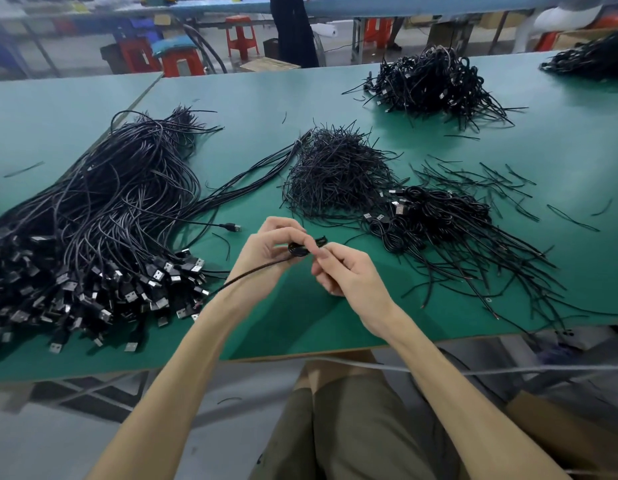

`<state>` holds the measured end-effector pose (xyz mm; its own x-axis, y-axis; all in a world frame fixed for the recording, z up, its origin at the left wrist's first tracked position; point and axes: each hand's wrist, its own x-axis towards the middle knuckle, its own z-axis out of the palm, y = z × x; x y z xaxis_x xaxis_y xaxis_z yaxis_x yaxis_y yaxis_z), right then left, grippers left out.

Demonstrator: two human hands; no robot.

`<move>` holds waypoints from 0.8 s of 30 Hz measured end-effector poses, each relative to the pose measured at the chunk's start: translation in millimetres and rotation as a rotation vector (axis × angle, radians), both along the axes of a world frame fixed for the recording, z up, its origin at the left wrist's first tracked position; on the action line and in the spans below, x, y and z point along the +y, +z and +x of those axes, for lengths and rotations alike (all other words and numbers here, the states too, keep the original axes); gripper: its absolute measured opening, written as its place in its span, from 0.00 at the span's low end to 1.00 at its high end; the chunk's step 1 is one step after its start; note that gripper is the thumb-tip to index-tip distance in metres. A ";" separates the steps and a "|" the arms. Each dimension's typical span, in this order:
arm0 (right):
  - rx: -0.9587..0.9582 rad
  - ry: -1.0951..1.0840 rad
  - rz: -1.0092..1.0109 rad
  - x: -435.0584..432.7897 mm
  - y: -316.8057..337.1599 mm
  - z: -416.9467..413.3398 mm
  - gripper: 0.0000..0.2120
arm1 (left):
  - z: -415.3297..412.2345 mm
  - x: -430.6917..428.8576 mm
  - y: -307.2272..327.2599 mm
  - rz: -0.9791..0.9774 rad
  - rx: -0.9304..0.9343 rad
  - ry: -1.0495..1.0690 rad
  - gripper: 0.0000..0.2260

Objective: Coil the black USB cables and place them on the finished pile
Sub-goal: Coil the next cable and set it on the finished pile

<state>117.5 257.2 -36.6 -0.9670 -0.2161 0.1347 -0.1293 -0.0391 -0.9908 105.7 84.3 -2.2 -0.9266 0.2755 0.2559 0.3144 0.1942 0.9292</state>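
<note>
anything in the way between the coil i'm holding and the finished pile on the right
Nothing blocks it. The coil, pinched by the left hand and right hand, has only bare table and a thin loose strand before the finished pile.

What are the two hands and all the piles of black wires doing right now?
left hand: curled round a small coil.
right hand: pinching the same coil.
held cable: partly coiled, tail trailing loose.
left pile: uncoiled, lying long, plugs at the near end.
finished pile: coiled bundles, heaped.
middle heap: short thin strands, loose.
far pile: heaped, seemingly coiled.
</note>
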 end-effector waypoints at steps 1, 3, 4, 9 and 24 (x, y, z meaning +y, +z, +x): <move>-0.005 0.000 -0.020 -0.3 0.3 0.0 0.15 | -0.9 -4.3 1.2 0.007 0.003 -0.047 0.13; -0.014 -0.003 -0.052 0.0 0.8 -0.8 0.15 | -0.9 -14.6 4.8 0.049 -0.032 -0.123 0.11; -0.018 -0.012 -0.057 1.2 0.7 -1.8 0.15 | -0.7 -18.5 6.2 0.071 -0.061 -0.140 0.12; 0.051 -0.011 0.092 2.0 -6.0 -3.1 0.16 | -1.7 -13.9 12.1 0.059 -0.216 -0.052 0.08; 0.043 0.018 0.112 -0.2 -6.9 -1.3 0.16 | 3.1 -11.7 6.4 -0.148 -0.265 -0.039 0.17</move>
